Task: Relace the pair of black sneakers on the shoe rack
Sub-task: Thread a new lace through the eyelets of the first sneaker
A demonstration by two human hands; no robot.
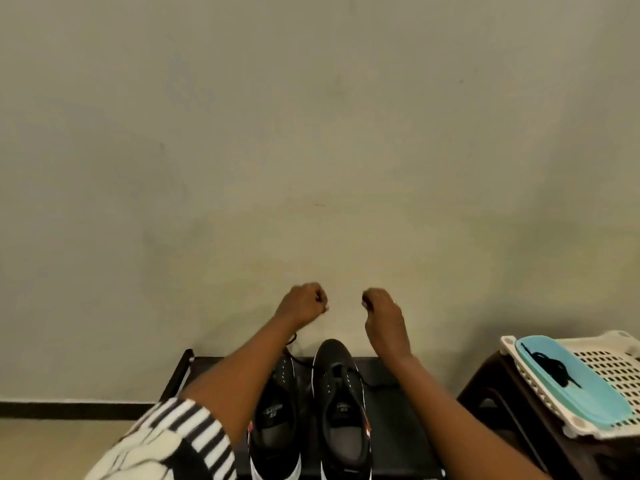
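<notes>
Striped sleeve (180,441) on my left arm, lower left. Left grip (304,303): raised, fingers curled round a black lace (293,338) that runs down below it toward the black sneakers (341,393). These stand side by side on the shoe rack (388,417), below and between both grips. Right grip (384,313): fingers curled; I cannot tell whether it holds anything.

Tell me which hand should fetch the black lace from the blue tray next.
Right. The spare lace lies in the blue tray on the side of the right hand, unobstructed. The left hand is farther off and seems to grip the sneaker lace.
</notes>
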